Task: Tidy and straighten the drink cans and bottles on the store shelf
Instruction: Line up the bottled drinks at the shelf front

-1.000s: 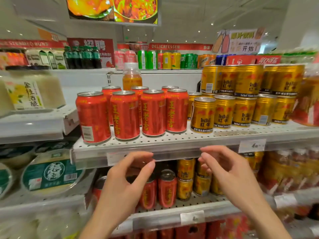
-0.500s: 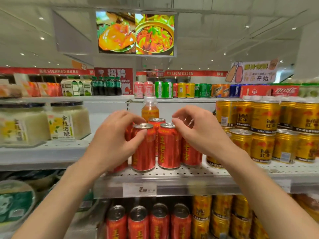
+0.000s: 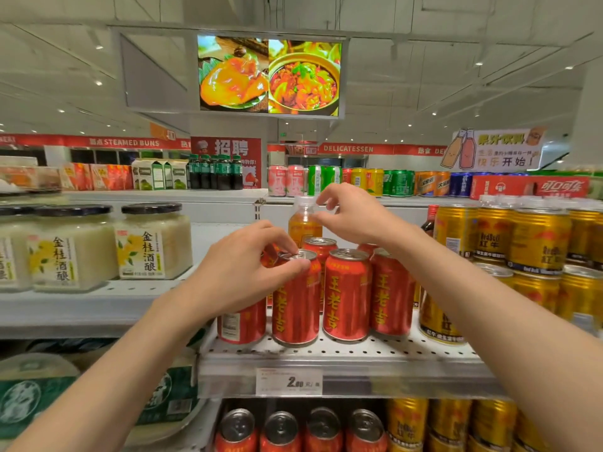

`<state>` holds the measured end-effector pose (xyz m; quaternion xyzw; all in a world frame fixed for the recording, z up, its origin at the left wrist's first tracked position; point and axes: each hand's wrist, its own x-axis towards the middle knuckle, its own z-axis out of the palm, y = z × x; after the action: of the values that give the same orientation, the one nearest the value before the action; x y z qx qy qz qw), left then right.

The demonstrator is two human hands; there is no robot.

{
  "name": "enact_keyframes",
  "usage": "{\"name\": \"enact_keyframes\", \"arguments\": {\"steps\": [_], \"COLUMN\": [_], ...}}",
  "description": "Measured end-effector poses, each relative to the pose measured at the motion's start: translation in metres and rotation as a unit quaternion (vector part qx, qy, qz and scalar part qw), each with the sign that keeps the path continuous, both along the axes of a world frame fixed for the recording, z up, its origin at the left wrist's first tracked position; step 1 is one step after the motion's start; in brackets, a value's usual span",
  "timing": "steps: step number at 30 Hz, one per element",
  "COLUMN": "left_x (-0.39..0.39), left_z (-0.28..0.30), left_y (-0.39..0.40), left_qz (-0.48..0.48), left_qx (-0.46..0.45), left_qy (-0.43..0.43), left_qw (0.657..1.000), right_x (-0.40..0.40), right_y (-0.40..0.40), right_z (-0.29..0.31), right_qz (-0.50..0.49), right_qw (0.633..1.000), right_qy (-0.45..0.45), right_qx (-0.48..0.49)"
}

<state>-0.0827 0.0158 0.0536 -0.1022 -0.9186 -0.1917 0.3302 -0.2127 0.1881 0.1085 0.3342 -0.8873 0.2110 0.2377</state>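
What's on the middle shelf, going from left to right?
White rice-wine jars with black lids → red drink cans with gold writing → gold energy-drink cans.

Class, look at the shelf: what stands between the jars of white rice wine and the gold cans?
In the head view, red cans fill that stretch, with an orange bottle behind them.

At twelve o'clock I see a hanging screen point(image 3: 270, 75) showing two food dishes beneath a white ceiling point(image 3: 456, 44) dotted with recessed spotlights. A red banner point(image 3: 349, 149) reading DELICATESSEN and STEAMED BUNS crosses the far wall; a juice sign point(image 3: 492, 151) sits at two o'clock.
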Motion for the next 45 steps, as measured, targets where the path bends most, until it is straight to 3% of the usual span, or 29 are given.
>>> {"name": "enact_keyframes", "arguments": {"steps": [8, 15, 20, 26, 33, 40, 45], "left_x": [0.002, 0.002, 0.002, 0.003, 0.005, 0.0, 0.01], "left_z": [-0.002, -0.003, -0.004, -0.003, 0.001, 0.011, 0.014], "left_y": [0.001, 0.001, 0.001, 0.002, 0.004, 0.011, 0.016], "left_qz": [0.014, 0.021, 0.022, 0.024, 0.01, 0.011, -0.059], "left_qx": [0.0, 0.01, 0.013, 0.012, 0.043, 0.076, 0.126], "left_qy": [-0.01, -0.01, -0.009, -0.006, -0.008, 0.012, 0.056], "left_qw": [1.0, 1.0, 1.0, 1.0, 0.999, 0.997, 0.989], "right_x": [-0.035, -0.034, -0.032, -0.017, 0.01, 0.063, 0.108], "right_y": [-0.035, -0.034, -0.02, 0.007, 0.04, 0.064, 0.074], "right_z": [0.0, 0.0, 0.01, 0.018, 0.009, 0.001, -0.015], "right_qz": [-0.019, -0.031, -0.03, 0.002, 0.046, 0.099, 0.134], "right_qw": [0.991, 0.987, 0.97, 0.926, 0.85, 0.791, 0.756], "right_qy": [-0.13, -0.155, -0.168, -0.186, -0.191, -0.233, -0.275], "right_qx": [0.036, -0.04, -0.175, -0.33, -0.489, -0.557, -0.578]}}
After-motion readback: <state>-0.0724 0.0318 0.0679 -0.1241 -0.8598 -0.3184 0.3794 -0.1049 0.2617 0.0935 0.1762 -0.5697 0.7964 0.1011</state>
